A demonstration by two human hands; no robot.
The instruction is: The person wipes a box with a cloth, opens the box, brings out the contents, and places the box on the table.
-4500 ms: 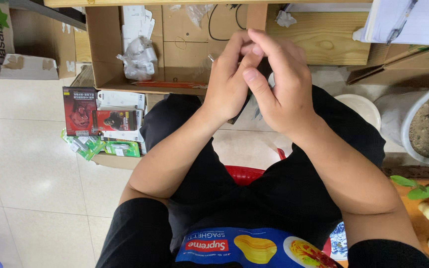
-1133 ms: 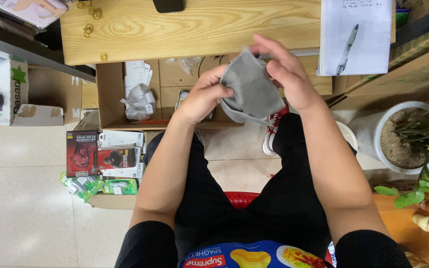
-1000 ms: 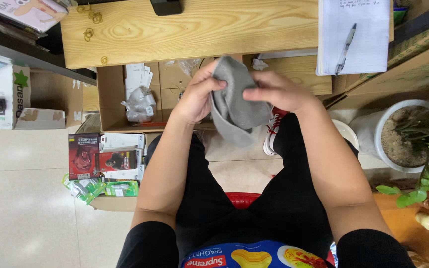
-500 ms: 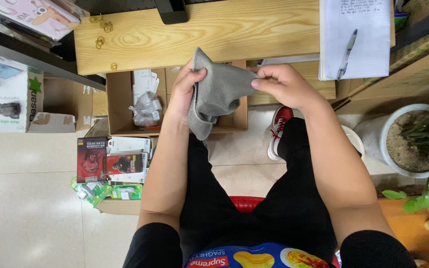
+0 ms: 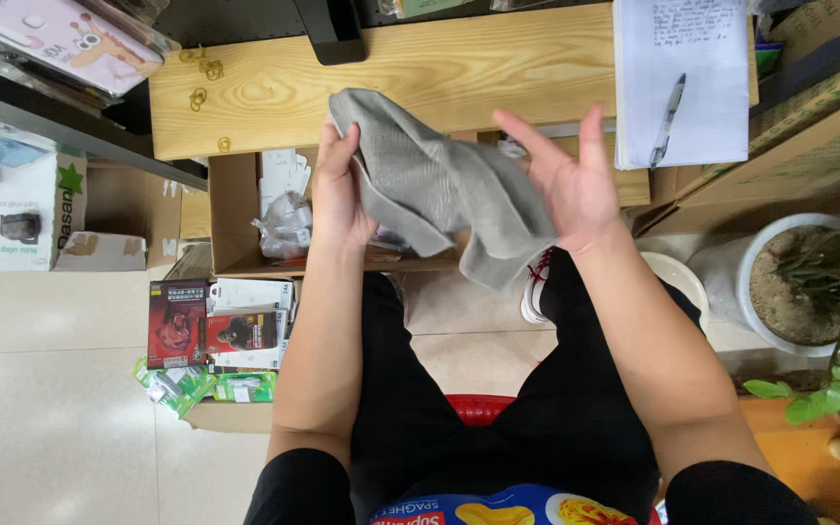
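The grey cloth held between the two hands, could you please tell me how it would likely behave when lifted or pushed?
The grey cloth is probably floppy: it sags in folds between the left hand and the right hand. It seems light, since the open right hand bears it without closing. Pushed, it would likely bunch rather than slide.

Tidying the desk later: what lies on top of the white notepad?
A pen lies across the white notepad, on the wooden desk. Whatever is under the pad is hidden.
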